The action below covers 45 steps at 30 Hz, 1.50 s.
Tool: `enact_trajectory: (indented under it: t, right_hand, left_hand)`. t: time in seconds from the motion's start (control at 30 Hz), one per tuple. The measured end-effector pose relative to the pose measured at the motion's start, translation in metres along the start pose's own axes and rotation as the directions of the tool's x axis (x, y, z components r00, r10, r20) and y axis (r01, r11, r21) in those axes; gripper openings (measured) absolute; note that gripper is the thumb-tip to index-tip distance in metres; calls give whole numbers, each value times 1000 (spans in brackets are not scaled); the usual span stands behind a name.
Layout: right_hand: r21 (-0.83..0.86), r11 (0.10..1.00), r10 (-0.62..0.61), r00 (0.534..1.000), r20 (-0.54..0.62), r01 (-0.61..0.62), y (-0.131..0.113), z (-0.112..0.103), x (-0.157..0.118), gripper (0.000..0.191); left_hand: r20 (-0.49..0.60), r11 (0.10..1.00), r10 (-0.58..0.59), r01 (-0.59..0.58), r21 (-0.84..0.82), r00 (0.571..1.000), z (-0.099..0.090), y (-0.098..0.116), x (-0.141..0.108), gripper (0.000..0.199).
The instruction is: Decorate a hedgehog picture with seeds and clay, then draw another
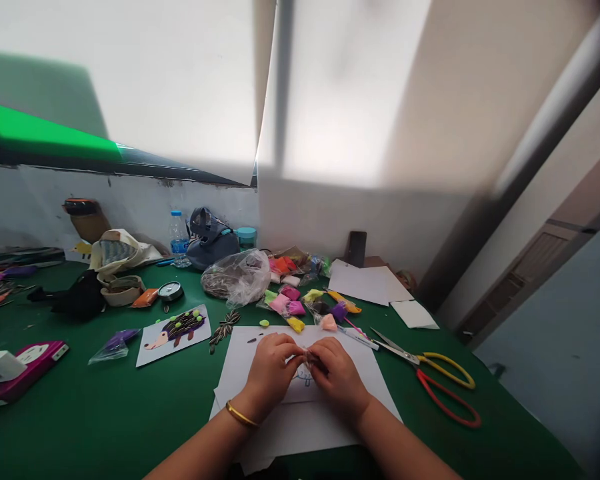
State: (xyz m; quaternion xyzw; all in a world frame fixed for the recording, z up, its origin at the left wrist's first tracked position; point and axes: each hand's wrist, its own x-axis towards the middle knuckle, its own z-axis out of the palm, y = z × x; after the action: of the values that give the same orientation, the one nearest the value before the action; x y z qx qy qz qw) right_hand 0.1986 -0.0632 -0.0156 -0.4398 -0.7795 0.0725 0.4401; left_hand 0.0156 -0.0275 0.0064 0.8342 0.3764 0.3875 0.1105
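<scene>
Packet (308,355), small and clear, sits pinched between your hands above a paper sheet (300,433) on the green table (500,427). Left to right: your left hand (270,370), gold bangle (242,415) at the wrist, fingers clamped on the packet; your right hand (336,373), fingers likewise clamped; scissors (430,383) just beside the sheet.

Craft workspace: green-topped work surface (80,427) covered with small clear bags of coloured modelling clay (285,300), red-and-yellow-handled steel scissors (430,380), and a white card bearing a clay hedgehog (174,335).
</scene>
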Motion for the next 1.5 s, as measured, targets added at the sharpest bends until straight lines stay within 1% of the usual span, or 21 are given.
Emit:
enact_trajectory:
  t: [0.1,0.2,0.4,0.53,0.67,0.83,0.93,1.03,1.1,1.23,1.3,1.37,1.5]
  right_hand:
    - [-14,1000,5,1000,-3,-5,-2,-1,1,19]
    - [-25,1000,4,1000,-2,-4,-4,-2,1,19]
    - [-51,999,-11,1000,10,12,-4,-1,1,18]
    - [-55,998,-11,1000,14,12,-5,0,1,19]
    - [-46,999,-13,1000,16,13,-6,-1,1,18]
    - [-47,998,-33,999,6,34,-6,-2,2,17]
    - [-42,998,-35,999,8,36,-7,-2,2,18]
    - [-44,999,-17,1000,7,17,-6,-3,2,18]
    - [-42,999,-5,1000,5,5,-4,-3,1,19]
    - [-25,1000,10,1000,6,-10,-1,-3,0,20]
    - [-18,1000,22,1000,4,-22,0,-3,0,20]
    - [-13,1000,27,1000,0,-27,-1,-4,0,20]
    - [-2,1000,16,1000,7,-16,-3,-5,1,21]
  left_hand:
    - [-46,993,88,-84,79,995,-2,1,-4,9]
    - [-57,986,128,-120,118,990,-5,4,-7,10]
    - [-34,968,156,-146,203,987,-6,5,-9,8]
    - [-11,945,183,-172,278,983,-5,6,-11,13]
    - [21,914,180,-175,365,983,-4,8,-12,18]
    - [25,904,193,-188,385,981,-3,8,-12,23]
    - [35,909,190,-189,370,981,-4,8,-12,24]
    - [22,934,172,-171,313,985,-7,11,-12,20]
    - [-4,955,172,-165,247,985,-8,11,-13,18]
    - [-91,979,177,-166,120,980,-8,7,-14,21]
    - [-113,985,168,-161,70,979,-8,5,-14,22]
    - [-119,989,146,-144,26,982,-7,4,-15,19]
    - [-109,998,64,-67,-19,992,-8,3,-15,6]
